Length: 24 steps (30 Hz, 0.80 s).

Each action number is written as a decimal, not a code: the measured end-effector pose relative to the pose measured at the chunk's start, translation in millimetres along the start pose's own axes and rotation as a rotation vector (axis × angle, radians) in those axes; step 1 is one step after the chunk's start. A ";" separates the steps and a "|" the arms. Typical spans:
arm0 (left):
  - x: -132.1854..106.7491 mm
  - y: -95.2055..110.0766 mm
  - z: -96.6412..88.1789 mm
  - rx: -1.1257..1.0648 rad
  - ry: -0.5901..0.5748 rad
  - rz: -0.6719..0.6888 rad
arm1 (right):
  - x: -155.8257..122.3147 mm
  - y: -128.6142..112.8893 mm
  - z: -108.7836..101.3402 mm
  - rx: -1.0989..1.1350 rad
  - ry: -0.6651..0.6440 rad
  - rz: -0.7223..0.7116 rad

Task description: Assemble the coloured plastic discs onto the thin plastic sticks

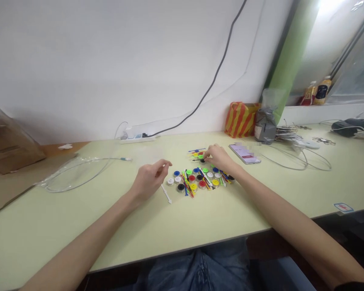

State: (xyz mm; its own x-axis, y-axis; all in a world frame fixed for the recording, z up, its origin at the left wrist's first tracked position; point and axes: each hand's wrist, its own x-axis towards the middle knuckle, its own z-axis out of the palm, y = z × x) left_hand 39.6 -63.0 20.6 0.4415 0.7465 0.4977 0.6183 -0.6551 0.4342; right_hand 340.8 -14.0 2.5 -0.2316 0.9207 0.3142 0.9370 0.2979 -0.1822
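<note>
Nearest you, your left hand (148, 180) hovers above the pale green table (200, 218). Its fingers are curled, and the thumb and forefinger are drawn almost together. You cannot tell whether anything tiny sits between them. Just beside it lies a white stick (166, 194), apart from the rest.

Beyond that is the heap of coloured discs and sticks (200, 180). At its far edge, your right hand (219, 157) has its fingertips gathered on a black disc (202, 161), apparently pinching it.

These pieces look like light, hard, smooth plastic that skids easily, so take a disc by its rim. The sticks look thin and slightly springy, so pinch those at mid-length.

Farther off lie a phone (245, 153), a power strip (138, 138) and a striped bag (241, 119) against the wall.
</note>
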 end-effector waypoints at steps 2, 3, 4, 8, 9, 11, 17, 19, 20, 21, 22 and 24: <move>0.4 -1.1 0.5 0.000 -0.007 0.004 | 4.4 0.3 2.1 -0.041 -0.008 0.009; 0.5 -1.8 0.6 0.000 -0.010 0.006 | 6.9 0.1 3.4 -0.059 -0.009 0.011; 0.6 -2.6 0.6 0.002 -0.013 0.006 | 9.3 -0.2 4.6 -0.072 -0.007 0.010; 1.2 -7.0 -0.7 0.034 -0.052 -0.007 | 15.2 -2.3 7.2 -0.098 0.015 0.024; 1.5 -8.4 -1.3 0.045 -0.072 -0.007 | 15.2 -3.2 6.8 -0.099 0.022 0.028; 2.4 -11.5 -2.3 0.063 -0.115 0.004 | 13.2 -6.2 4.6 -0.089 0.039 0.022; 5.6 -17.5 -3.4 0.023 -0.231 0.091 | -3.6 -34.2 -0.8 0.096 0.111 -0.151; 5.7 -17.6 -3.8 0.012 -0.270 0.113 | -9.7 -47.9 1.1 0.125 0.109 -0.224; 5.5 -17.4 -4.1 0.008 -0.288 0.116 | -12.3 -54.4 2.4 0.131 0.101 -0.259; 5.3 -17.0 -4.5 0.002 -0.302 0.114 | -14.5 -60.3 3.6 0.137 0.091 -0.290; 5.1 -16.6 -4.9 -0.003 -0.315 0.113 | -16.5 -65.3 4.5 0.143 0.080 -0.313; 4.7 -15.7 -5.6 -0.004 -0.338 0.114 | -19.6 -72.1 5.2 0.157 0.062 -0.337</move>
State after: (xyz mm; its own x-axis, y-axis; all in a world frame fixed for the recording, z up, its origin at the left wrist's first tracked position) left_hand 28.3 -49.9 20.3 0.6982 0.6641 0.2674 0.5500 -0.7367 0.3935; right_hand 276.5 -52.2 4.6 -0.4992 0.7487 0.4362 0.7583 0.6211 -0.1981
